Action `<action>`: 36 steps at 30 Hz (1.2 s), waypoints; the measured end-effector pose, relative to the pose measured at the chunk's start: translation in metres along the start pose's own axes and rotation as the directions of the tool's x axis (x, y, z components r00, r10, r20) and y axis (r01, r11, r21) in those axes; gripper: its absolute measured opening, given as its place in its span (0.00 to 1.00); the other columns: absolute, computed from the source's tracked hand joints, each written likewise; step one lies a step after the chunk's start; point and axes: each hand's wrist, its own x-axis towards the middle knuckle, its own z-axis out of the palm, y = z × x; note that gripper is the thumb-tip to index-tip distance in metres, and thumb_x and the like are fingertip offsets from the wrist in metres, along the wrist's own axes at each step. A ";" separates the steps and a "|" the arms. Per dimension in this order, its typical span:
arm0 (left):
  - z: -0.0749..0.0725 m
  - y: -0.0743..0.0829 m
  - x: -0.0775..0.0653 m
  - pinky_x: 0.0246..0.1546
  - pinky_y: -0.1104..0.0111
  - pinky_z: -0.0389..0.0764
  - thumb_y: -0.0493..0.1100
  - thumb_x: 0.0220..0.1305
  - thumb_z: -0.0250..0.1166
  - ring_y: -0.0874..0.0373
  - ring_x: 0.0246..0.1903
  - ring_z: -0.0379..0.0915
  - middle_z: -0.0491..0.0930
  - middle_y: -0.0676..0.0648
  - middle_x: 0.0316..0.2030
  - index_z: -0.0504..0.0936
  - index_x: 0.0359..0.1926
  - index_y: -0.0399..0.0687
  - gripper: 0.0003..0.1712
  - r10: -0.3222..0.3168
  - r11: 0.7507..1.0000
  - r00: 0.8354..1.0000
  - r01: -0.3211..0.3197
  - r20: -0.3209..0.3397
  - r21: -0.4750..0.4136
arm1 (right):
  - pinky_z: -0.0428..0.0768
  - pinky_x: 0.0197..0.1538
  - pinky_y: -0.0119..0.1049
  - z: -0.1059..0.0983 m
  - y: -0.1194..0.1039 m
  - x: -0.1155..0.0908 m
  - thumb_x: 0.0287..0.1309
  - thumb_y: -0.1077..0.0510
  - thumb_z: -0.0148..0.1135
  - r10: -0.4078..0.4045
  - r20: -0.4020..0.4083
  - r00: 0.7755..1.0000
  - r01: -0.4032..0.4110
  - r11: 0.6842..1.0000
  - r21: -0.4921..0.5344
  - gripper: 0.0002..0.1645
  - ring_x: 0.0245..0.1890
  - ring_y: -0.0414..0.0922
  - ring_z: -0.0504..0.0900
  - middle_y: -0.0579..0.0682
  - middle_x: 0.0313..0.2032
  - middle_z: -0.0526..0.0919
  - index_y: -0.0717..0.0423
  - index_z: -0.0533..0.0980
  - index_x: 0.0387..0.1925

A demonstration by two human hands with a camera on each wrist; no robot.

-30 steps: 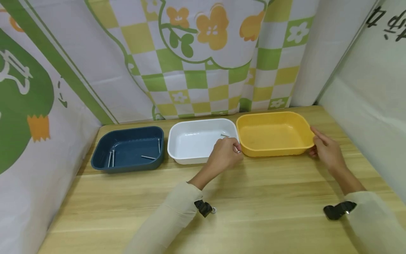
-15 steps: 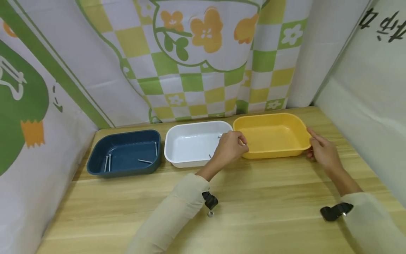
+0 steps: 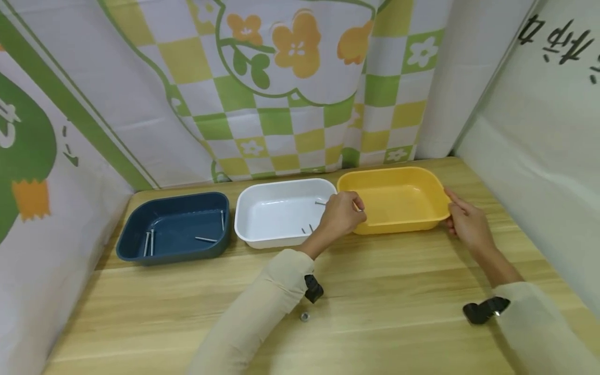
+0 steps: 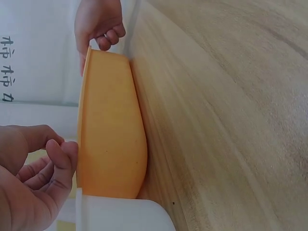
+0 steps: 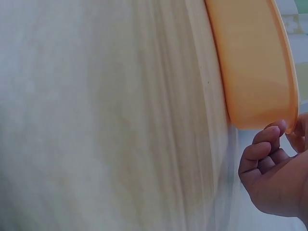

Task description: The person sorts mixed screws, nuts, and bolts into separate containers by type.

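Note:
My left hand [image 3: 341,213] hovers over the near left corner of the yellow tray [image 3: 394,227], where the white tray [image 3: 262,242] adjoins it. Its thumb and index finger pinch a small metal piece that glints at the tips; its kind is mostly hidden. In the left wrist view the curled fingers of the left hand [image 4: 41,175] are beside the yellow tray's rim. My right hand [image 3: 471,224] grips the yellow tray's right end, thumb and fingers at the rim. Several short screws [image 3: 320,203] lie at the right side inside the white tray.
A dark blue tray [image 3: 175,255] at the left holds several long bolts [image 3: 152,242]. One metal nut [image 3: 304,316] lies on the wooden table [image 3: 375,312] near my left forearm. Patterned cloth [image 3: 281,125] hangs behind the trays, and a white side wall [image 3: 539,156] stands at the right.
My left hand has moved right and slightly up, from the white tray's right edge to over the yellow tray's corner. The right hand keeps its grip. The head view has shifted a little.

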 end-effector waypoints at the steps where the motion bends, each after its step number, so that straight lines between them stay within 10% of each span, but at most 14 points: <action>1: 0.000 -0.001 0.000 0.14 0.74 0.69 0.34 0.57 0.69 0.65 0.12 0.72 0.77 0.55 0.14 0.82 0.30 0.44 0.04 -0.004 1.000 1.000 0.004 0.000 0.003 | 0.76 0.22 0.27 0.001 0.000 0.000 0.76 0.50 0.43 -0.002 0.002 1.000 0.002 1.000 0.002 0.30 0.19 0.35 0.73 0.44 0.22 0.77 0.51 0.60 0.75; 36: -0.032 -0.016 -0.016 0.25 0.72 0.76 0.40 0.62 0.69 0.62 0.24 0.77 0.81 0.52 0.26 0.82 0.50 0.42 0.15 0.015 1.000 1.000 -0.016 -0.024 -0.013 | 0.71 0.18 0.27 0.004 -0.005 0.000 0.75 0.51 0.41 0.011 -0.036 0.999 -0.011 1.000 -0.012 0.30 0.17 0.35 0.71 0.41 0.19 0.76 0.53 0.62 0.74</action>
